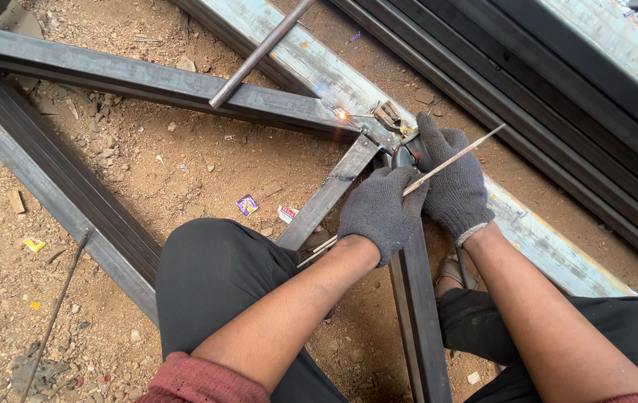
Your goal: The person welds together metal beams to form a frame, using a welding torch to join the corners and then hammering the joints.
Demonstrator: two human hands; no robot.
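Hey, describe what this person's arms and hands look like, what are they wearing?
The left hand and right hand each wear a grey knitted work glove with a ribbed cuff. The forearms are bare, and faded red sleeves are pushed up near the elbows.

Both arms reach forward and in, bare forearms angling together from rolled reddish cuffs. The left hand (378, 213), in a grey knit glove, is curled over, knuckles up, its grip closed. Just beyond it and touching, the gloved right hand (453, 183) sits with wrist bent and fingers wrapped down, grip also closed. Knees in black trousers are drawn up under the elbows in a crouch.
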